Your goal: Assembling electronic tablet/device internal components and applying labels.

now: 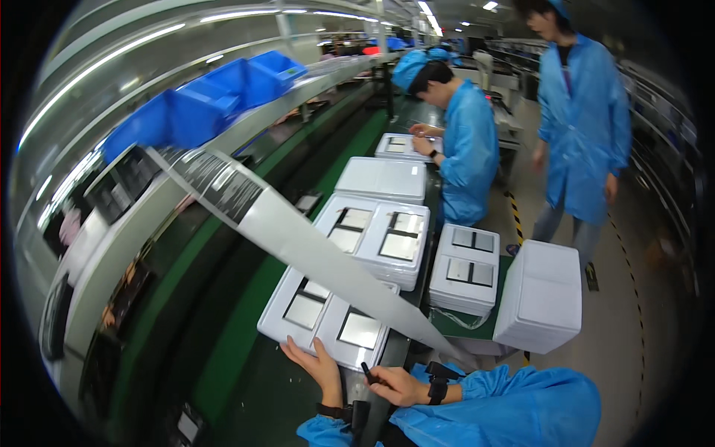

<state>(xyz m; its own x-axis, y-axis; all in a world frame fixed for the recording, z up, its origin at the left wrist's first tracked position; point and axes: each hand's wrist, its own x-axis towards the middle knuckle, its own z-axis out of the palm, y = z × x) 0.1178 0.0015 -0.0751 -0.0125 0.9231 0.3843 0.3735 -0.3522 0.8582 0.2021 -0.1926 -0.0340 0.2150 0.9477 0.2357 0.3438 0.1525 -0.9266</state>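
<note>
A white plastic tray point(272, 322) with two recesses lies closest to me on the bench, holding flat silver-and-black rectangular pieces point(360, 330). Against its near edge rests my left hand point(319, 370), open, with fingers and thumb spread. My right hand point(400, 386) is closed around a short black pen-like tool point(368, 372), whose tip points up toward the tray's near right corner. A pale diagonal post point(328, 261) hides part of the tray and pieces.
Behind stand stacked white trays point(421, 257) and a covered one point(381, 179). More trays point(465, 294) and a tall white stack point(539, 294) stand right. Blue bins point(201, 104) line the upper left shelf. One person point(469, 149) works at the bench; another point(585, 127) stands in the aisle.
</note>
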